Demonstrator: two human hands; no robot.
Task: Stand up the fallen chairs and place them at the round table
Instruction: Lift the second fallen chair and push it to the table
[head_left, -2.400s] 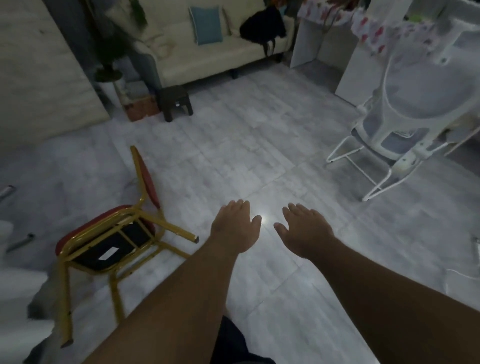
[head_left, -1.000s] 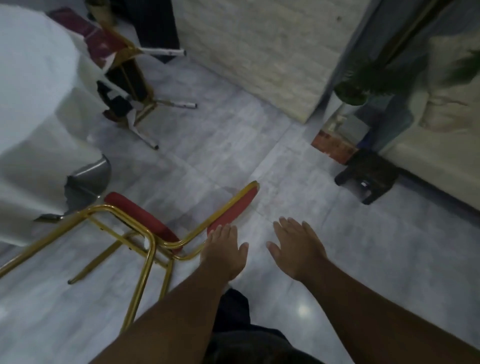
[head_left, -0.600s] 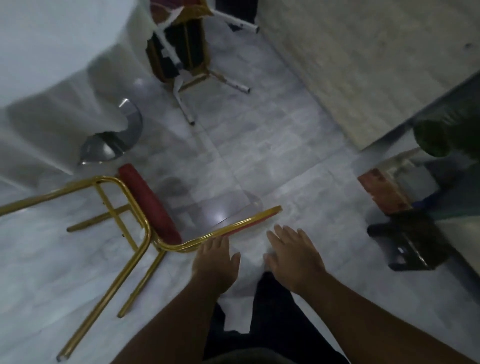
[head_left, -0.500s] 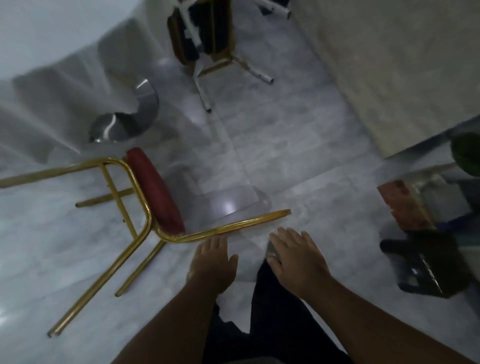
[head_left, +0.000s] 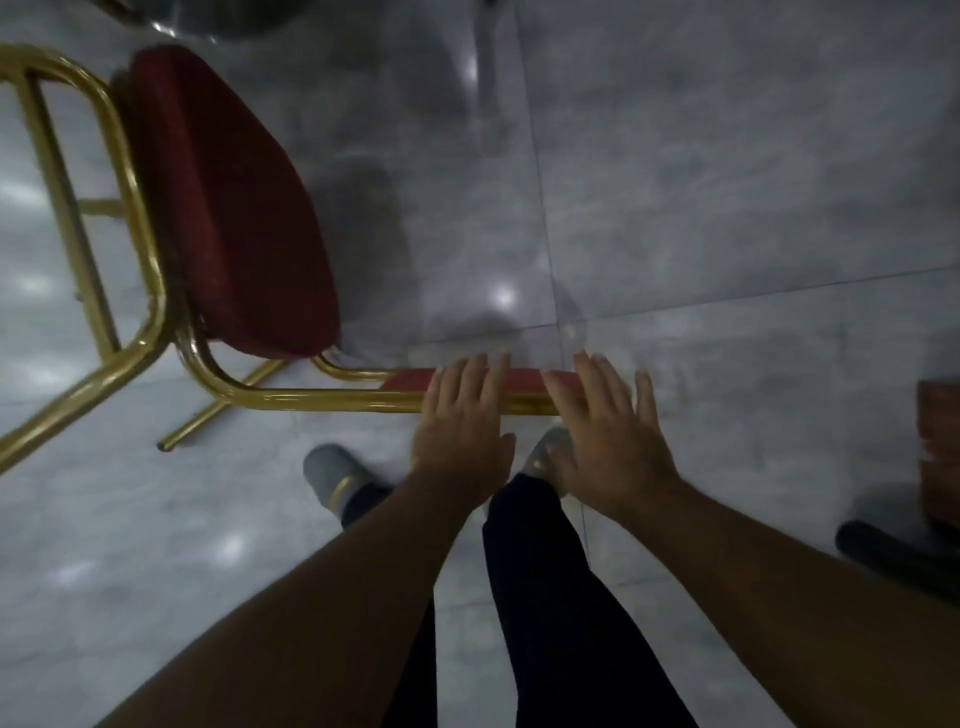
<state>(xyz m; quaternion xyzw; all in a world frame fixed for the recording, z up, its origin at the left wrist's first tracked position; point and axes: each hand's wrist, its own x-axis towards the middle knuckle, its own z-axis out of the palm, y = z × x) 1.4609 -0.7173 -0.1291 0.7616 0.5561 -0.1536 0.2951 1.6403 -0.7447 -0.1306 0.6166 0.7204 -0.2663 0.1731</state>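
A fallen chair (head_left: 234, 208) with a gold metal frame and red cushions lies on its back on the grey tiled floor, legs pointing left. Its red seat faces right and its backrest (head_left: 519, 378) lies flat near my feet. My left hand (head_left: 460, 431) and my right hand (head_left: 602, 436) hover over the top of the backrest, palms down and fingers spread. Neither hand is closed on the frame. The round table is out of sight except for its shiny metal base (head_left: 228, 21) at the top edge.
My feet in grey slippers (head_left: 332, 475) stand just behind the backrest. A reddish-brown box (head_left: 937, 426) and a dark stool (head_left: 898, 558) sit at the right edge. Grey floor tiles spread to the upper right.
I have stepped closer and leaned down over the fallen chair. Both hands have moved forward from short of the backrest to right over its top rail.
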